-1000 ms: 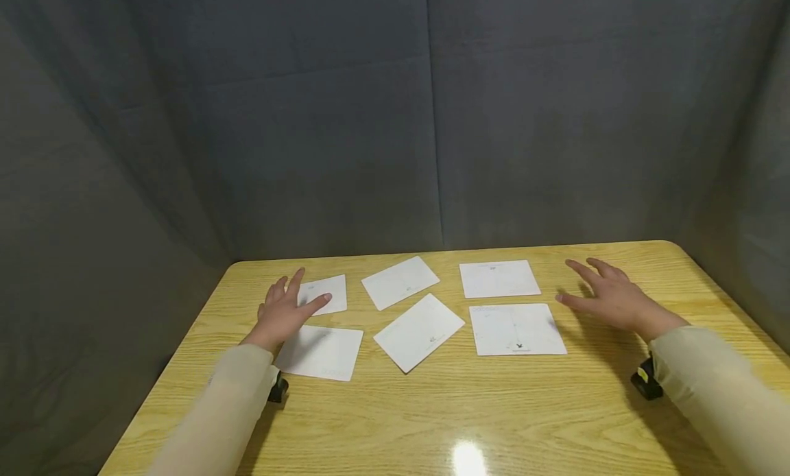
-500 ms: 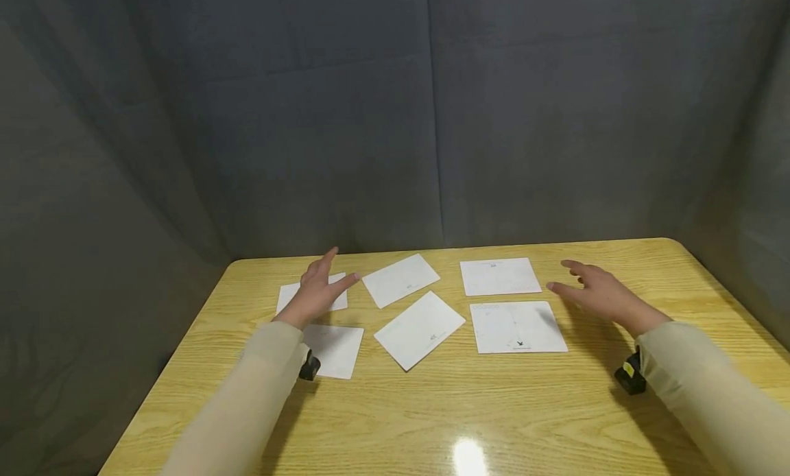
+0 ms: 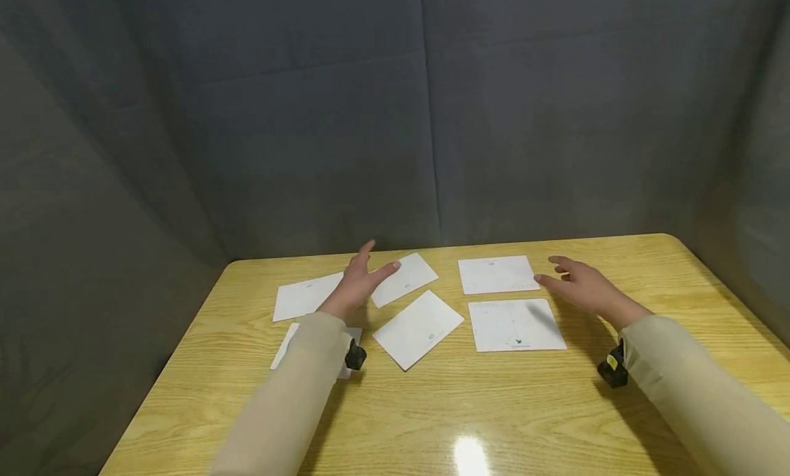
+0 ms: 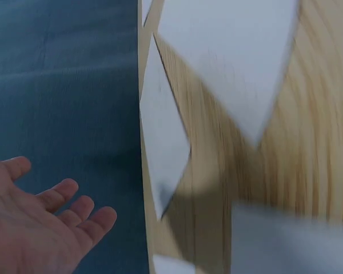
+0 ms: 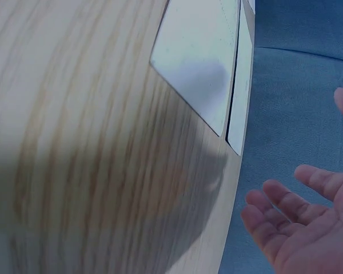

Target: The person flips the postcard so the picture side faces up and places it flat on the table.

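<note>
While head view spans six cards (image 3: 420,330), wrist views show hands (image 4: 37,228) (image 5: 314,231), palm-side

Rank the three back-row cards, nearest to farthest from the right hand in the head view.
1. Right card: just left of the right hand.
2. Middle card: farther left, partly hidden by the left hand.
3. Left card: the row's left end.
</note>
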Motion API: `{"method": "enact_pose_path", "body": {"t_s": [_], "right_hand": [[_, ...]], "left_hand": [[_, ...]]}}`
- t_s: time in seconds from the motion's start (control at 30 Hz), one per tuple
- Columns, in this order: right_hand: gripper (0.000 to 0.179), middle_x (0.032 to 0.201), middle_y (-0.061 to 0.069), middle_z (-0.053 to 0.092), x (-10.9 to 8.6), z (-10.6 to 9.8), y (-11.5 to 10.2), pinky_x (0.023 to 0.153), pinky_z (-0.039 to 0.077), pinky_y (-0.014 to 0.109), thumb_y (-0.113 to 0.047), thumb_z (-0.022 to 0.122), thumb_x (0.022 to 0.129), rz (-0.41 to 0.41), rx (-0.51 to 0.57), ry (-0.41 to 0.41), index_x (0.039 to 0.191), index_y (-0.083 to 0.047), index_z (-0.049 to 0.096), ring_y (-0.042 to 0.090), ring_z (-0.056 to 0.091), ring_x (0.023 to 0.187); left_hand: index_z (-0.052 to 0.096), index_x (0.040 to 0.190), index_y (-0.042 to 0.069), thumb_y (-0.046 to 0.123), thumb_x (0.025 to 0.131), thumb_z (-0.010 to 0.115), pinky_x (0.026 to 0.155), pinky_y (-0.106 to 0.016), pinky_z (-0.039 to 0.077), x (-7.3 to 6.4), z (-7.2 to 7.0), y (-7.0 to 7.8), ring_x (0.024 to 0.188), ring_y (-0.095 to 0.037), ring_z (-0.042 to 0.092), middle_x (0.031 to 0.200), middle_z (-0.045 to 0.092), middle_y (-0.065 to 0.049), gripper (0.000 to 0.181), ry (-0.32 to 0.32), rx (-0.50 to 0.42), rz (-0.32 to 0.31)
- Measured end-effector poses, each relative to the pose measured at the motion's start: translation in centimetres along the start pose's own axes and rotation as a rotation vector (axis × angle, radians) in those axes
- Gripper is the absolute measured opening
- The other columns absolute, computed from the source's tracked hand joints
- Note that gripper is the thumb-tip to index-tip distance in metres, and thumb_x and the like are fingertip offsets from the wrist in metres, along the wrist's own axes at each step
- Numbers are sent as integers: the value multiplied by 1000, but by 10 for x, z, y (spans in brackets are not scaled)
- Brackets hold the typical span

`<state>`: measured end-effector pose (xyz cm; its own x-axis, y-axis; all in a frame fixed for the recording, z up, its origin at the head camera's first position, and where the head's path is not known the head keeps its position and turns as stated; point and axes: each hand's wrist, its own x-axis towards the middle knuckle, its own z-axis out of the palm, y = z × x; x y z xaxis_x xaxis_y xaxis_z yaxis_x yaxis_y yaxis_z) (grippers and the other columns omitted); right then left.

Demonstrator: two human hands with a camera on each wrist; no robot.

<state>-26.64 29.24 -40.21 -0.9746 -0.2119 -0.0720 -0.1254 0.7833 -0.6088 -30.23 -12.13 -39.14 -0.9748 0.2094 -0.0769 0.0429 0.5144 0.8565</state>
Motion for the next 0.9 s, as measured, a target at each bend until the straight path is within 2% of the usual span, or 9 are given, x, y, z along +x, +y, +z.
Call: {"method": "enact_pose_path", "body": {"t_s": [0.1, 0.47, 0.7, 0.9], "right_hand": [[84, 149, 43, 35, 0, 1, -2, 105, 41, 66, -50, 49, 107, 12, 15, -1, 155, 14, 25, 57, 42, 134], [90, 153, 39, 35, 6, 9, -11, 108, 38, 65, -56, 50, 105, 54, 137, -17, 159, 10, 21, 55, 36, 138], [85, 150, 40, 38, 10, 14, -13, 106, 40, 64, -51, 49, 107, 73, 108, -7, 156, 13, 24, 56, 39, 136], [87, 151, 40, 37, 13, 17, -11, 107, 40, 63, -54, 46, 107, 93, 144, -5, 157, 12, 21, 55, 40, 136]], "left_hand": [[10, 167, 16, 46, 100, 64, 119, -62, 23, 5, 14, 6, 154, -41, 15, 169, 13, -20, 91, -5, -49, 4], [17, 165, 12, 40, 93, 75, 117, -55, 32, 13, 59, 20, 149, -39, 30, 163, 28, -20, 96, -43, -107, -15], [23, 164, 10, 38, 93, 75, 113, -53, 37, 18, 76, 22, 143, -38, 39, 157, 36, -20, 93, -76, -85, -27], [27, 163, 10, 37, 94, 74, 109, -53, 41, 24, 88, 28, 134, -37, 48, 149, 44, -19, 87, -83, -134, -43]]}}
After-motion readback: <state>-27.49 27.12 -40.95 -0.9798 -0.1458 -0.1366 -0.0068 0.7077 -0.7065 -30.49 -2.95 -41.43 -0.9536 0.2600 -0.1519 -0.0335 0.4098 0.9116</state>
